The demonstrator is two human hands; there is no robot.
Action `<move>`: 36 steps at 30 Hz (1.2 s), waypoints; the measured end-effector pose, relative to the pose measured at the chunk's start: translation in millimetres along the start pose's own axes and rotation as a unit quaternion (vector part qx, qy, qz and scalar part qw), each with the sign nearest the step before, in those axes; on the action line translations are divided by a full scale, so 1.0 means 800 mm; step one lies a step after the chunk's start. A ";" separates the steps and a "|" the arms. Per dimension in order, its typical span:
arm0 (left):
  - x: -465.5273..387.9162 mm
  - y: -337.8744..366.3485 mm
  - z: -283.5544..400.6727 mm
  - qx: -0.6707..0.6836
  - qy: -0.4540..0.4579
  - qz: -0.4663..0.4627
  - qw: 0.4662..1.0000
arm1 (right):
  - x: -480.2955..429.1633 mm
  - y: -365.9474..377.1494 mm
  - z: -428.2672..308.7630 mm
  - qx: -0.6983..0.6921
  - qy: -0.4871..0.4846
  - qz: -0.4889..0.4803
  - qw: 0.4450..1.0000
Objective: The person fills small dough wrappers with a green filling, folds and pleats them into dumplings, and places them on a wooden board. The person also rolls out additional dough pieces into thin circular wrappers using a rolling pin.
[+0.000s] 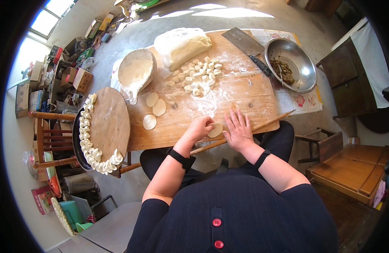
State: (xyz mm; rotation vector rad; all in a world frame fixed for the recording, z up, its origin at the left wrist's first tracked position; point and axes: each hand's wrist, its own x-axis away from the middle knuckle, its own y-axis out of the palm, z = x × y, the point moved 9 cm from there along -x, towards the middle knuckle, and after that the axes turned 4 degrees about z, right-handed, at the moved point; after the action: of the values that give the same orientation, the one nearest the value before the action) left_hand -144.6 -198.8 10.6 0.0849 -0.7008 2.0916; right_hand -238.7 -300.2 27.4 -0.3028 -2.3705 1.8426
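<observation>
My left hand (199, 128) pinches the left edge of a small round dough wrapper (215, 130) near the front edge of a floured wooden board (245, 91). My right hand (239, 130) lies with fingers spread on a thin wooden rolling pin (270, 121), whose middle passes by the wrapper. Several rolled wrappers (159, 107) rest to the left. Small dough pieces (203, 72) are heaped mid-board, before a large block of dough (182, 46). Filled dumplings (84, 135) line the rim of a round wooden tray (110, 118) at the left.
A bowl of flour (136, 71) stands at the back left. A cleaver (243, 41) lies at the back right beside a steel bowl (305, 68) of chopped filling with a utensil in it. A wooden chair (39, 139) stands left, a small stool (330, 146) right.
</observation>
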 end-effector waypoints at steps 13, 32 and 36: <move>-0.001 -0.012 -0.010 -0.053 -0.009 0.053 0.997 | -0.008 0.006 0.005 -0.043 0.005 -0.020 0.999; -0.054 -0.083 0.025 -0.227 0.108 0.221 0.942 | 0.022 -0.018 0.028 -0.047 -0.026 0.055 0.997; 0.002 -0.055 0.041 -0.249 0.194 0.199 0.928 | 0.019 -0.018 0.028 -0.047 -0.028 0.058 0.997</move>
State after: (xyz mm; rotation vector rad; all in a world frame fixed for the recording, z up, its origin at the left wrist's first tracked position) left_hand -117.3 -195.3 58.4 -0.7949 -1.0368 2.1377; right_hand -259.7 -321.1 35.0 -0.4130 -2.5333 1.8117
